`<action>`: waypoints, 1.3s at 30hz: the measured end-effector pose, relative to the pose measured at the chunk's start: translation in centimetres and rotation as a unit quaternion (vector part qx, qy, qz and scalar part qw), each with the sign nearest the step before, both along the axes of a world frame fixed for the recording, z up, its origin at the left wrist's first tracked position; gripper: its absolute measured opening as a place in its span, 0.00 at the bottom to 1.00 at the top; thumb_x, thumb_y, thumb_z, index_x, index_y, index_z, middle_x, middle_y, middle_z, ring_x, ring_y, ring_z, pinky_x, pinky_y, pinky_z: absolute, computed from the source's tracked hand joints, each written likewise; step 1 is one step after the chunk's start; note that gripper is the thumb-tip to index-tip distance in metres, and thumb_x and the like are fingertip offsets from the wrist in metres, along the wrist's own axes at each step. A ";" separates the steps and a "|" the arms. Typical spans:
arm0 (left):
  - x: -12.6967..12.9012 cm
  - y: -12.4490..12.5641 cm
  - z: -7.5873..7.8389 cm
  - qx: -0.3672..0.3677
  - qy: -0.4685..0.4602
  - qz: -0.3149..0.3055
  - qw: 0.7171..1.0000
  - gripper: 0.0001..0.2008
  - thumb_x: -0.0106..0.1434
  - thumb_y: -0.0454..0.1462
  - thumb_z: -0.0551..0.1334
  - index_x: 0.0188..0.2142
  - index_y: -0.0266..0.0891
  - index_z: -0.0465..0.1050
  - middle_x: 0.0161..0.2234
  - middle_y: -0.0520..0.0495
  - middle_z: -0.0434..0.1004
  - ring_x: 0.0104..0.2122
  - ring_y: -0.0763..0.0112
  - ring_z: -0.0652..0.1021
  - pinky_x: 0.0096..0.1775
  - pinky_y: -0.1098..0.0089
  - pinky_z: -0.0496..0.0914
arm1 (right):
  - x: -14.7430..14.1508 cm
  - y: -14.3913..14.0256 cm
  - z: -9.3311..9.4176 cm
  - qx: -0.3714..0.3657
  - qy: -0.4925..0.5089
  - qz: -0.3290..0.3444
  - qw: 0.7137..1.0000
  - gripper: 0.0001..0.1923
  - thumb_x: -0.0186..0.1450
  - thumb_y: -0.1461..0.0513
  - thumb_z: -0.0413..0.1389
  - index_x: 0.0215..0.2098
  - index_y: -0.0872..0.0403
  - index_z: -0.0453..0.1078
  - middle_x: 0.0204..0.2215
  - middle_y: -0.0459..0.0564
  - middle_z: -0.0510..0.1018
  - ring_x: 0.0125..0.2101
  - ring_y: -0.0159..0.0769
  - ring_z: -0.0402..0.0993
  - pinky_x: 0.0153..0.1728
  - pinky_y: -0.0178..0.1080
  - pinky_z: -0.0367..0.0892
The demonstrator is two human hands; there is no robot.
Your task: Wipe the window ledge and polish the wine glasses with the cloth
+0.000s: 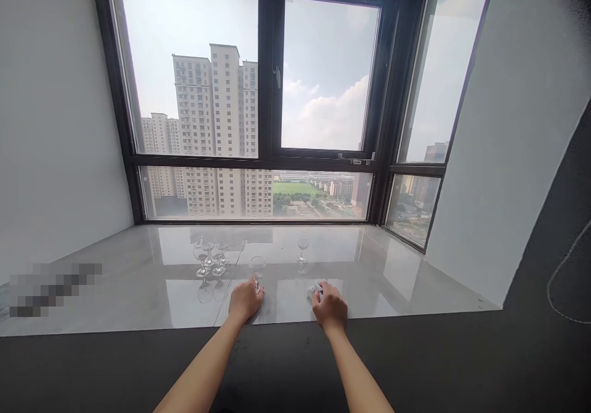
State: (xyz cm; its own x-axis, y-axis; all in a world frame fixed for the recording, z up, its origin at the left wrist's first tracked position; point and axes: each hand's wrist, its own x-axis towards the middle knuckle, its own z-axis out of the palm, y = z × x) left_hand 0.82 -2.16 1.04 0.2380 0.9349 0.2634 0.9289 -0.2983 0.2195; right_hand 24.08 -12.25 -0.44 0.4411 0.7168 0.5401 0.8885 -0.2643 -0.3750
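Note:
My left hand (246, 300) is closed around the stem of a clear wine glass (257, 265), which stands upright near the front of the glossy window sill (286, 308). To its right, my right hand (330, 306) is closed on a small whitish cloth (314, 291) low over the sill; its folds are partly hidden by the fingers. Farther back, between the two hands, a single stemmed glass (302, 248) stands upright. Several more stemmed glasses (202, 259) are grouped on the sill to the left of my left hand.
A dark-framed window (323, 159) rises behind the sill, with a handle (277, 77) on its frame. White walls (489, 173) close in both sides. The sill's front edge drops to a dark surface below. A blurred patch (55, 290) covers something at far left.

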 end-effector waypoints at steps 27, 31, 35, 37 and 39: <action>0.1 0.8 -0.9 0.013 0.018 0.004 1.000 0.20 0.67 0.45 0.48 0.41 0.35 0.74 0.36 0.36 0.79 0.38 0.58 0.78 0.39 0.65 0.65 | 0.0 0.1 -0.1 0.009 0.003 0.004 1.000 0.11 0.64 0.63 0.49 0.42 0.52 0.70 0.36 0.50 0.76 0.40 0.36 0.70 0.35 0.34 0.57; 0.1 0.9 -1.0 0.019 0.029 0.004 0.999 0.22 0.67 0.45 0.48 0.34 0.34 0.76 0.34 0.36 0.79 0.36 0.59 0.78 0.38 0.65 0.64 | 0.1 0.2 -0.3 0.008 0.005 0.006 1.000 0.11 0.64 0.63 0.49 0.43 0.52 0.70 0.37 0.49 0.76 0.40 0.36 0.70 0.35 0.34 0.57; 0.1 0.8 -0.9 0.021 0.029 0.002 0.999 0.22 0.67 0.45 0.48 0.31 0.35 0.76 0.34 0.36 0.79 0.35 0.61 0.78 0.37 0.67 0.64 | 0.2 0.3 -0.5 0.006 0.004 0.004 1.000 0.11 0.64 0.63 0.49 0.43 0.52 0.69 0.38 0.49 0.76 0.41 0.36 0.70 0.36 0.34 0.57; 0.0 0.7 -0.9 0.023 0.029 0.001 0.999 0.23 0.67 0.45 0.47 0.31 0.35 0.76 0.33 0.37 0.79 0.35 0.61 0.78 0.37 0.66 0.64 | 0.3 0.4 -0.5 0.006 0.005 0.004 1.000 0.11 0.64 0.63 0.49 0.43 0.52 0.69 0.38 0.49 0.77 0.41 0.36 0.70 0.37 0.34 0.57; 0.1 0.6 -0.8 0.022 0.029 0.001 0.999 0.23 0.67 0.45 0.47 0.31 0.35 0.76 0.33 0.37 0.79 0.35 0.61 0.78 0.37 0.66 0.64 | 0.3 0.4 -0.6 0.006 0.005 0.005 1.000 0.11 0.64 0.63 0.49 0.43 0.52 0.69 0.39 0.49 0.77 0.41 0.36 0.70 0.37 0.34 0.57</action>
State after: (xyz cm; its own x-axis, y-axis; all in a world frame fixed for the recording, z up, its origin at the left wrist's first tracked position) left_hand 0.87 -1.52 0.29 0.2512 0.9233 0.2905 0.9404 -0.3038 0.1525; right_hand 24.40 -11.86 -1.02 0.4399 0.7151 0.5433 0.8870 -0.2513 -0.3873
